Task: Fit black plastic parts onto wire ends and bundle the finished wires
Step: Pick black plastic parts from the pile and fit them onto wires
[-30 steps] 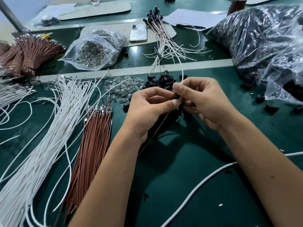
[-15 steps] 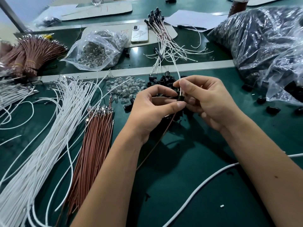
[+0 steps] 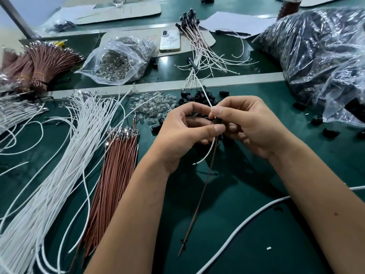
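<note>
Black part (image 3: 217,122), above the tabletop (image 3: 227,214): pinched between left hand (image 3: 183,133) and right hand (image 3: 248,123), brown wire (image 3: 199,202) and white wire (image 3: 207,151) hanging below; best seated by pushing each terminal straight in.

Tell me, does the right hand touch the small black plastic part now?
Touching. The head view shows the right hand with its thumb laid on the top of the black plastic part, pinching it, with no gap visible.

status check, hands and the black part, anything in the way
Left hand and right hand both pinch black plastic part. White wire and brown wire trail from it. Nothing blocking.
</note>
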`<control>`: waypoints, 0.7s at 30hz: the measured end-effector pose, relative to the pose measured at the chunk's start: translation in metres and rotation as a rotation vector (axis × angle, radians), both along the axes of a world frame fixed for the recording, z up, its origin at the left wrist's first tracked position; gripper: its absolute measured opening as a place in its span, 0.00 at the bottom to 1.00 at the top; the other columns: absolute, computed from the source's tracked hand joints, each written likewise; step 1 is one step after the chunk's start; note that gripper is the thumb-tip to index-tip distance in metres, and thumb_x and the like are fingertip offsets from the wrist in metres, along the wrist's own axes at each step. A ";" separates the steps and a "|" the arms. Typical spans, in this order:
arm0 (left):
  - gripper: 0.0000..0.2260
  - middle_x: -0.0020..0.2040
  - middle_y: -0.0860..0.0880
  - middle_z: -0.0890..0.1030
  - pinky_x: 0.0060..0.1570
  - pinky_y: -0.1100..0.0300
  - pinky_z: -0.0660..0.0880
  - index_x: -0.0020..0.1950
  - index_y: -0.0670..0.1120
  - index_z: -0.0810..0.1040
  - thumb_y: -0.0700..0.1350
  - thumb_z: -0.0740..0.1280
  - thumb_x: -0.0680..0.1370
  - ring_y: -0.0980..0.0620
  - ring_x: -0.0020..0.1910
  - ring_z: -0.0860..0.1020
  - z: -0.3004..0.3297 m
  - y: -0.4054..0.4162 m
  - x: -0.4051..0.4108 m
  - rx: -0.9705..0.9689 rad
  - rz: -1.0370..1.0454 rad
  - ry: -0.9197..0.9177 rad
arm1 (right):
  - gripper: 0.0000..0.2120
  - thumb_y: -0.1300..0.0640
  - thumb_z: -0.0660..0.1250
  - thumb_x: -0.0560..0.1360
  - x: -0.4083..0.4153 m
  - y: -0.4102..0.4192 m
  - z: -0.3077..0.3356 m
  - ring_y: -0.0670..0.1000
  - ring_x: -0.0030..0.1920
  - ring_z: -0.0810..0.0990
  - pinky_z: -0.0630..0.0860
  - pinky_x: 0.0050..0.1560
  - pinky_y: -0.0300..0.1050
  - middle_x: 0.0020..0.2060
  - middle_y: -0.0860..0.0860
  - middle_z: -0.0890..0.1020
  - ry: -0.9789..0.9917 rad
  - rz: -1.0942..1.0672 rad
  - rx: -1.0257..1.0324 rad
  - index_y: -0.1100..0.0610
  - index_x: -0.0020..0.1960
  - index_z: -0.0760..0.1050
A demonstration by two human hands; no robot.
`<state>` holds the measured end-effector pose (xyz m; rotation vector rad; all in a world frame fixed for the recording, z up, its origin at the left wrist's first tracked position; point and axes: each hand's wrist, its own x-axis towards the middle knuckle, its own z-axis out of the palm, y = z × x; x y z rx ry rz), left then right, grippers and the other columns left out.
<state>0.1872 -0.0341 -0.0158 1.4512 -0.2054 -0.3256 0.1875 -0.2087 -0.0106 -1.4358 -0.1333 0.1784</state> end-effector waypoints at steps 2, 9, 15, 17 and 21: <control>0.17 0.39 0.44 0.83 0.36 0.62 0.75 0.53 0.43 0.80 0.40 0.79 0.67 0.52 0.33 0.79 0.001 0.000 0.000 -0.032 0.022 0.023 | 0.10 0.52 0.72 0.72 0.000 0.000 0.000 0.43 0.25 0.66 0.60 0.21 0.33 0.28 0.49 0.73 0.014 -0.009 0.020 0.60 0.43 0.80; 0.15 0.40 0.46 0.84 0.33 0.66 0.76 0.47 0.44 0.79 0.43 0.78 0.64 0.55 0.32 0.80 0.006 -0.002 0.000 -0.203 0.255 0.093 | 0.15 0.44 0.71 0.74 -0.001 0.004 -0.002 0.45 0.25 0.69 0.60 0.20 0.33 0.33 0.54 0.78 0.012 0.085 -0.049 0.57 0.43 0.80; 0.12 0.39 0.48 0.82 0.34 0.66 0.75 0.42 0.47 0.78 0.44 0.77 0.63 0.54 0.33 0.79 0.008 -0.003 -0.001 -0.210 0.284 0.137 | 0.07 0.52 0.77 0.72 -0.004 0.006 -0.003 0.46 0.26 0.72 0.61 0.22 0.34 0.32 0.55 0.80 -0.053 0.107 -0.206 0.54 0.40 0.83; 0.11 0.38 0.48 0.81 0.35 0.65 0.74 0.42 0.47 0.78 0.43 0.77 0.65 0.54 0.33 0.78 0.008 -0.003 -0.001 -0.205 0.282 0.138 | 0.07 0.52 0.76 0.72 -0.003 0.004 -0.002 0.46 0.25 0.71 0.60 0.23 0.34 0.32 0.55 0.78 -0.031 0.123 -0.206 0.55 0.41 0.82; 0.12 0.42 0.44 0.81 0.39 0.62 0.74 0.41 0.48 0.78 0.44 0.78 0.63 0.50 0.37 0.78 0.008 -0.004 -0.001 -0.218 0.289 0.133 | 0.07 0.54 0.78 0.73 -0.004 0.003 -0.001 0.44 0.25 0.70 0.59 0.23 0.33 0.32 0.53 0.77 0.000 0.165 -0.185 0.52 0.40 0.82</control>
